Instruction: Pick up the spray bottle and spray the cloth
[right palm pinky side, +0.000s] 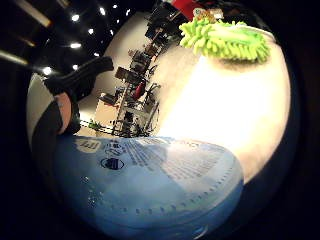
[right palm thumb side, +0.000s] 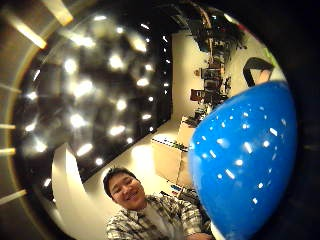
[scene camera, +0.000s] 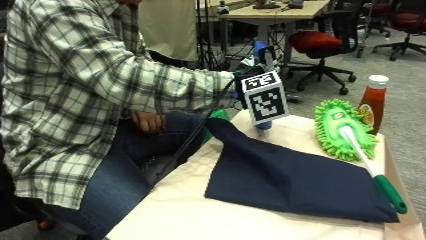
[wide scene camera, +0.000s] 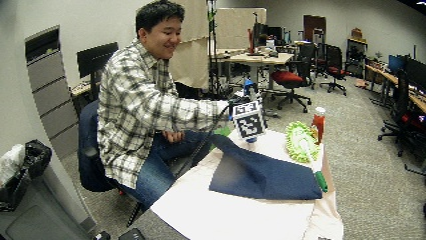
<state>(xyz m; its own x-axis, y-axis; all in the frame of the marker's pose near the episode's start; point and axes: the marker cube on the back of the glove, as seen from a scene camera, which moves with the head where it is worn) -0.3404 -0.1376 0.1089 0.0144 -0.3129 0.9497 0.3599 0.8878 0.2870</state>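
The blue spray bottle (scene camera: 261, 52) stands upright at the table's far edge, just beyond the far corner of the dark navy cloth (scene camera: 293, 175). My gloved right hand (scene camera: 239, 84) grips the bottle's body, fingers curled round it. The bottle's base (scene camera: 263, 125) shows at table level; whether it touches the table I cannot tell. The bottle's blue labelled side (right palm pinky side: 150, 185) fills much of the little finger side view, with a gloved finger (right palm pinky side: 75, 80) beside it. In the thumb side view the bottle (right palm thumb side: 245, 160) bulges close to the palm. The cloth lies spread flat on the table (scene camera: 180, 210).
A green fluffy mop head (scene camera: 339, 127) with a white and green handle (scene camera: 376, 175) lies along the cloth's right side. A red ketchup bottle (scene camera: 374, 100) stands behind it at the far right corner. The person's bare left hand (scene camera: 148, 121) rests on their lap.
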